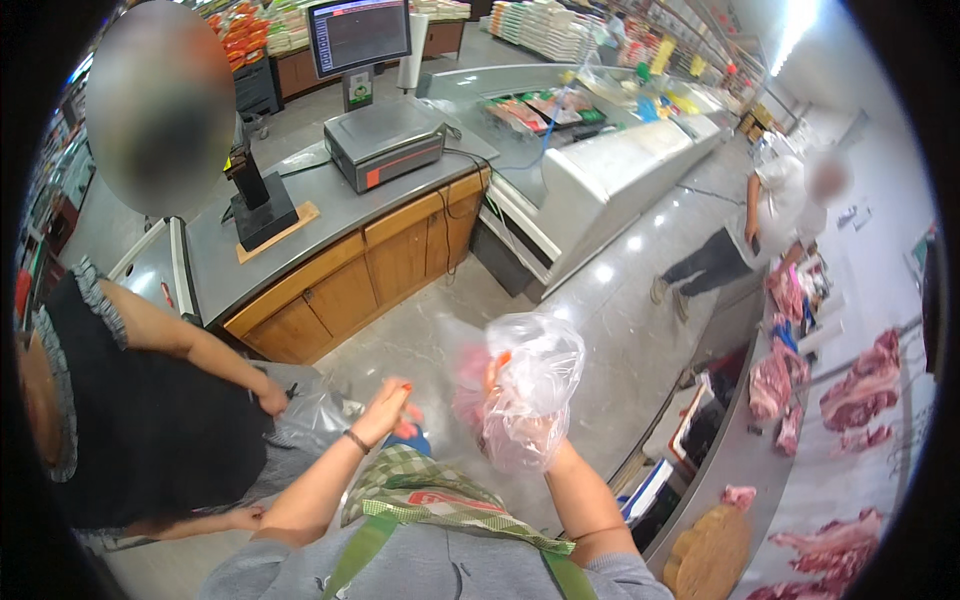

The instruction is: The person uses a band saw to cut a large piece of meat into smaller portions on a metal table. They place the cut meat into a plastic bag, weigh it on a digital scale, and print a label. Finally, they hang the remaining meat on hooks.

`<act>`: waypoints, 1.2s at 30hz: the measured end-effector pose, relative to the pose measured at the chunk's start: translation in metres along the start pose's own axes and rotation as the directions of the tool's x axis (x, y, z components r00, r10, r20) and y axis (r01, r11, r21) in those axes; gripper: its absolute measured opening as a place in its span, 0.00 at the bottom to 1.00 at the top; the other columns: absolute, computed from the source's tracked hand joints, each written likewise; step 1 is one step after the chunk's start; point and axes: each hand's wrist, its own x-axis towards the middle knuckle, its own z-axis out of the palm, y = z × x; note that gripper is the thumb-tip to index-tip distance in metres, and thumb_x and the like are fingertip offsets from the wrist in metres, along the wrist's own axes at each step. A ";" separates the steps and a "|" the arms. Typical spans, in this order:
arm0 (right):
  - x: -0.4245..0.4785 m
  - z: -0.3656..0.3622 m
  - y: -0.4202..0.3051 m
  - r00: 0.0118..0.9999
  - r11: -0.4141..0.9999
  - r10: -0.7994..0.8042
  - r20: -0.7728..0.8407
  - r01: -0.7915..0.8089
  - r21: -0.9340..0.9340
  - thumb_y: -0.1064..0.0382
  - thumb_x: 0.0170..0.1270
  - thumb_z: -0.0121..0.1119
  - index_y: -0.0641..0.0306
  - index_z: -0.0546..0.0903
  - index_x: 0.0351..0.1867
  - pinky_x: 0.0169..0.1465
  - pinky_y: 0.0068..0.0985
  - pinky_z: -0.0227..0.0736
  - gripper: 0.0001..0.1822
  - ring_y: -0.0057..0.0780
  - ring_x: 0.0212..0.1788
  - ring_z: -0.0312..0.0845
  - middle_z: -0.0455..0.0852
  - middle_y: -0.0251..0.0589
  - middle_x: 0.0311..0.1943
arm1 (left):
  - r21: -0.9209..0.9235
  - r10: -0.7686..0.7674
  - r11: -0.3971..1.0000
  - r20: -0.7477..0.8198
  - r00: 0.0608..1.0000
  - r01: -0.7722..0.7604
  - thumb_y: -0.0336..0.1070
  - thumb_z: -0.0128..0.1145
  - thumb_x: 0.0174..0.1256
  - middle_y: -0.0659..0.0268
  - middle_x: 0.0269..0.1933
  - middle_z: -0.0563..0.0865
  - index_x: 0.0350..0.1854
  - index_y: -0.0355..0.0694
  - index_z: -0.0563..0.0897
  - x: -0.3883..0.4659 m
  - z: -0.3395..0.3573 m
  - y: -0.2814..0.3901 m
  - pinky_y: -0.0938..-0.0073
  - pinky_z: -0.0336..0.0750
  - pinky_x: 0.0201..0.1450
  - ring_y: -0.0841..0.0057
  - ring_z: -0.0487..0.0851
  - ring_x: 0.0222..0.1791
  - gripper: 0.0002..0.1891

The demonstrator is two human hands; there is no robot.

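Observation:
My right hand (pixel 525 429) is inside or behind a clear plastic bag (pixel 536 367), with its orange-nailed fingers curled and showing through the film. Something pink and blurred, like raw meat (pixel 470 386), is at the left side of the bag. Whether it lies inside the film I cannot tell. To the left, my left hand (pixel 386 411) hovers above the green checked apron (pixel 420 480), slightly blurred, with nothing seen in it. A dark band circles that wrist.
At my left stands a person in black (pixel 150 420) beside another clear bag (pixel 319 412). Ahead is a counter (pixel 300 172) with a weighing scale (pixel 386 142) and a screen (pixel 360 37). Raw meat (pixel 772 382) and a round wooden board (pixel 709 551) lie on the right-hand bench. Another person (pixel 780 195) stands farther back.

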 end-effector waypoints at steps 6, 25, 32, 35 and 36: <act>0.136 -0.047 -0.023 0.996 0.977 -0.020 0.090 0.001 0.213 0.61 0.61 0.66 0.62 0.80 0.53 0.51 0.31 0.76 0.19 0.37 0.49 0.81 0.83 0.43 0.46 | -0.598 0.237 0.711 0.700 0.674 0.371 0.71 0.39 0.74 0.43 0.68 0.77 0.72 0.35 0.70 0.145 0.037 0.019 0.56 0.79 0.62 0.54 0.83 0.60 0.42; 0.538 0.057 -0.053 0.607 0.764 -0.406 0.684 0.636 -0.111 0.56 0.48 0.70 0.57 0.86 0.37 0.34 0.34 0.80 0.14 0.45 0.30 0.86 0.88 0.44 0.30 | -0.897 0.482 0.214 -0.248 0.840 -0.387 0.65 0.43 0.76 0.61 0.55 0.87 0.63 0.42 0.78 0.267 -0.222 0.141 0.55 0.74 0.66 0.63 0.82 0.59 0.31; 0.613 0.158 -0.043 0.388 0.913 -0.359 0.849 0.334 0.234 0.68 0.51 0.66 0.68 0.83 0.37 0.37 0.27 0.76 0.11 0.30 0.30 0.81 0.86 0.44 0.29 | -0.062 0.588 0.453 -0.729 0.350 -0.890 0.57 0.42 0.79 0.60 0.67 0.78 0.72 0.40 0.70 0.313 -0.255 0.170 0.62 0.70 0.71 0.67 0.77 0.66 0.30; 0.651 0.220 -0.030 0.199 0.828 -0.485 0.852 0.417 0.374 0.67 0.54 0.64 0.70 0.82 0.32 0.37 0.28 0.75 0.08 0.28 0.30 0.81 0.85 0.40 0.28 | -0.283 0.525 0.209 -0.775 0.351 -0.936 0.54 0.41 0.80 0.60 0.71 0.74 0.76 0.43 0.66 0.262 -0.276 0.185 0.59 0.64 0.75 0.65 0.72 0.70 0.30; 0.664 0.241 -0.018 0.208 0.898 -0.398 0.893 0.289 0.333 0.66 0.54 0.64 0.69 0.82 0.31 0.37 0.29 0.75 0.07 0.28 0.30 0.81 0.85 0.39 0.28 | -0.215 0.486 0.248 -0.816 0.313 -0.945 0.57 0.41 0.80 0.60 0.71 0.74 0.76 0.44 0.66 0.243 -0.280 0.198 0.56 0.64 0.75 0.64 0.72 0.70 0.31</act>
